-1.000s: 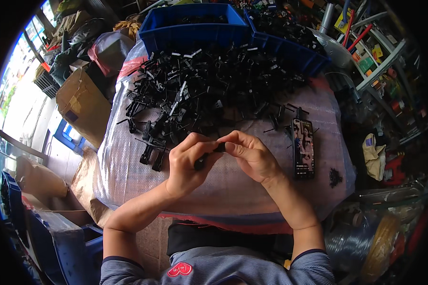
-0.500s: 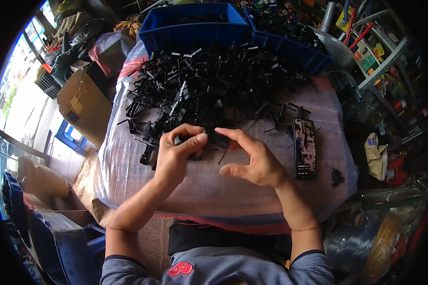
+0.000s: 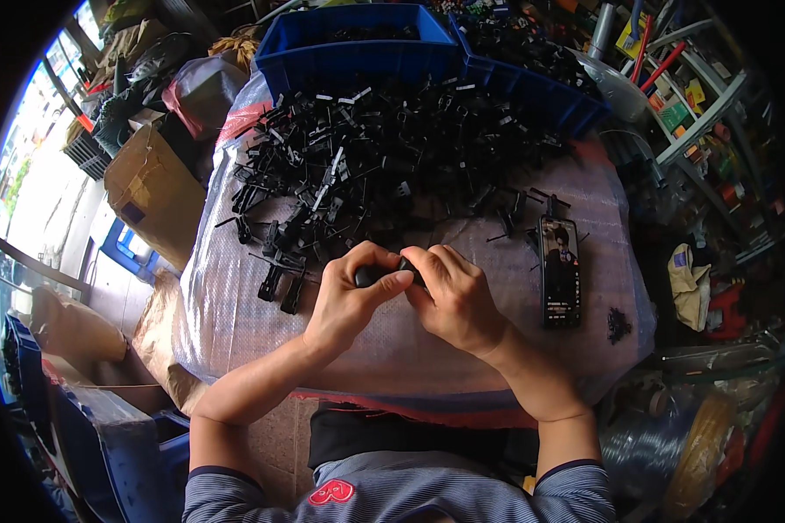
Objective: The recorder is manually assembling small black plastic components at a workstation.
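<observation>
Both hands meet over the near middle of the sheet-covered table. My left hand [image 3: 344, 301] is closed round a black plastic part [image 3: 371, 275], whose rounded end shows between thumb and fingers. My right hand [image 3: 460, 299] pinches at the other end of that part, fingers and thumb bent in against it. Most of the part is hidden by the fingers, so its full shape cannot be told. Just beyond the hands spreads a wide heap of black plastic clip-like pieces [image 3: 392, 166] with thin rods. A few of these pieces [image 3: 281, 288] lie left of my left hand.
Blue bins [image 3: 358, 63] holding black parts stand behind the heap. To the right lies a phone [image 3: 560, 275] with a lit screen, near a small pile of tiny dark bits [image 3: 618, 326]. A cardboard box [image 3: 153, 196] stands left of the table, a cluttered rack [image 3: 698, 122] at the right.
My right hand has gone from spread fingers to a closed grip on the black part. Both hands have come slightly nearer to me, and the left has shifted right. The phone's picture differs.
</observation>
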`<action>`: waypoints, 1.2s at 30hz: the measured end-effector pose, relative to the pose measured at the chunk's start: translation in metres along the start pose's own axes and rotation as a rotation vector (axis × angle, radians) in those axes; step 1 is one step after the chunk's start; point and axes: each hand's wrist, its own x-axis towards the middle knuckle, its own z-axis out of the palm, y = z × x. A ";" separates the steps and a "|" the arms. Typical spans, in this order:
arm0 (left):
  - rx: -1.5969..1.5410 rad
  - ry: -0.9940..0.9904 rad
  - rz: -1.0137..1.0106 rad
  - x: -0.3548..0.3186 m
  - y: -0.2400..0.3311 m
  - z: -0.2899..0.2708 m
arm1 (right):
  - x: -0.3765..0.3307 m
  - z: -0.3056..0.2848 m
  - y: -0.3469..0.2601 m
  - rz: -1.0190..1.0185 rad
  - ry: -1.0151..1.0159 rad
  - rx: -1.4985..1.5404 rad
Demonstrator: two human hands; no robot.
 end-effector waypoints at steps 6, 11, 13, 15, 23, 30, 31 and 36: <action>-0.079 0.027 -0.003 0.001 -0.003 -0.005 | 0.008 0.005 -0.001 -0.003 -0.038 0.005; -0.590 0.122 -0.019 0.023 0.003 -0.035 | 0.013 -0.004 0.025 0.149 0.030 0.131; -0.650 0.120 -0.052 0.026 0.009 -0.050 | 0.011 -0.002 0.028 0.067 0.007 0.047; -0.752 0.037 -0.084 0.028 0.004 -0.057 | 0.011 0.007 0.021 -0.088 -0.107 0.034; -0.791 -0.135 -0.161 0.026 0.008 -0.045 | 0.008 0.027 0.018 0.055 -0.069 0.146; -0.390 -0.042 -0.001 0.020 0.013 -0.032 | 0.006 -0.013 0.017 0.295 0.360 0.426; -0.288 -0.055 0.023 0.016 0.017 -0.021 | 0.006 -0.011 0.013 0.264 0.389 0.427; -0.234 -0.034 -0.119 0.007 0.008 -0.014 | 0.005 -0.002 0.000 -0.001 0.182 0.244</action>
